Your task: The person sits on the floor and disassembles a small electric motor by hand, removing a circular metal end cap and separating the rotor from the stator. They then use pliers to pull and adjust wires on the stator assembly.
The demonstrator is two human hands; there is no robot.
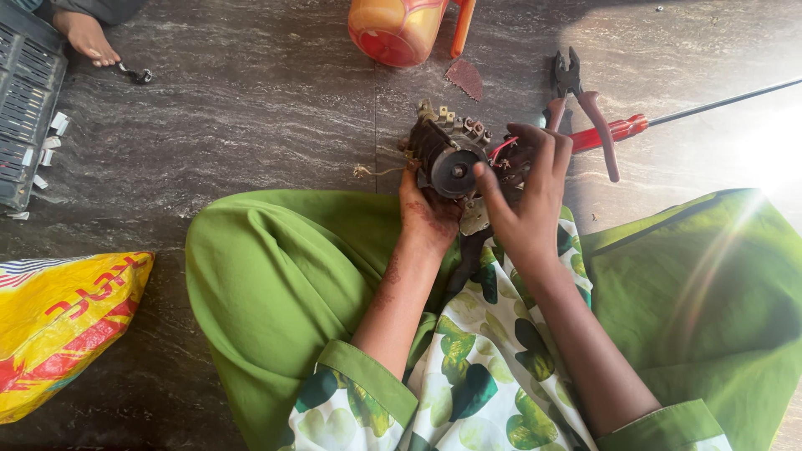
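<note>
We hold a small motor [451, 163] over our lap, its round pulley face turned up toward us. Left hand [428, 219] cups it from below; right hand [526, 205] grips its side, fingers [541, 150] wrapped tight. Pliers [585, 108] lie just beyond on open floor [251, 108].

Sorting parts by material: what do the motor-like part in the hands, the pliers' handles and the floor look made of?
Motor-like part: dark, dull metal, judging by the grey disc face and small terminals; thin red wires show beside it. Pliers: dark metal head, handles in a dull reddish sleeve, probably plastic or rubber. Floor: polished stone or tile, going by the grey streaked veining and sheen.
</note>
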